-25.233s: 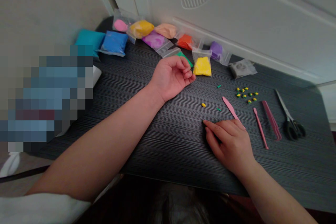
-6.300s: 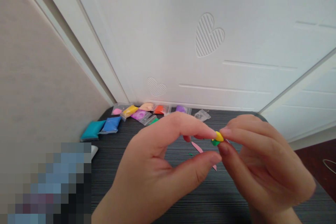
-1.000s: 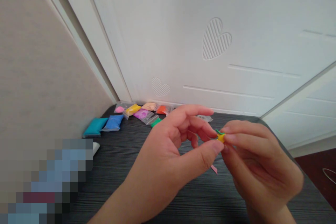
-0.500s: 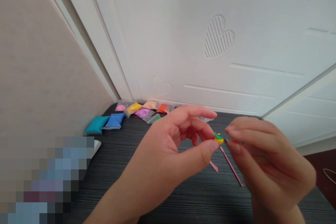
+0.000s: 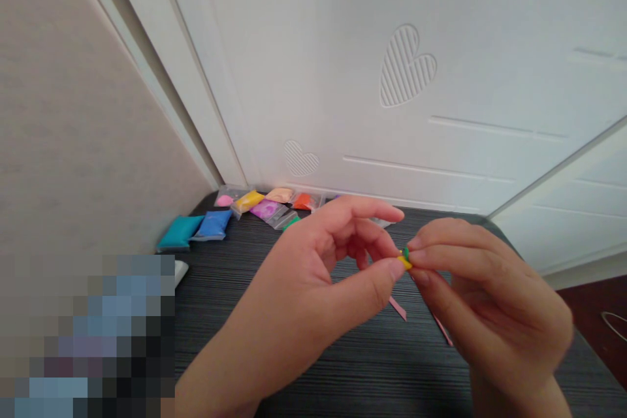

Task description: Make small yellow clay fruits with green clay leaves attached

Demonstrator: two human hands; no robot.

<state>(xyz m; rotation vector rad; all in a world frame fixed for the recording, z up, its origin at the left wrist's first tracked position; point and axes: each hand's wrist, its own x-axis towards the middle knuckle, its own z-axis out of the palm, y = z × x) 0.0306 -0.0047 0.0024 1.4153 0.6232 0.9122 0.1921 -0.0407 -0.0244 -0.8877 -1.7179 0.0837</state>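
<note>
Left hand (image 5: pixel 311 294): thumb and finger grasping one small yellow-and-green clay-like piece (image 5: pixel 404 262).
Right hand (image 5: pixel 492 294): fingertips pinching the piece's right side; they stood apart from it half a second ago, so two-handed shaping has apparently resumed.
Dark striped table (image 5: pixel 343 379): two slim pink plastic tools (image 5: pixel 398 309), both partly hidden, below the piece.
Soft coloured plastic packets (image 5: pixel 266 209): at least eight, beyond and left of the piece.
</note>
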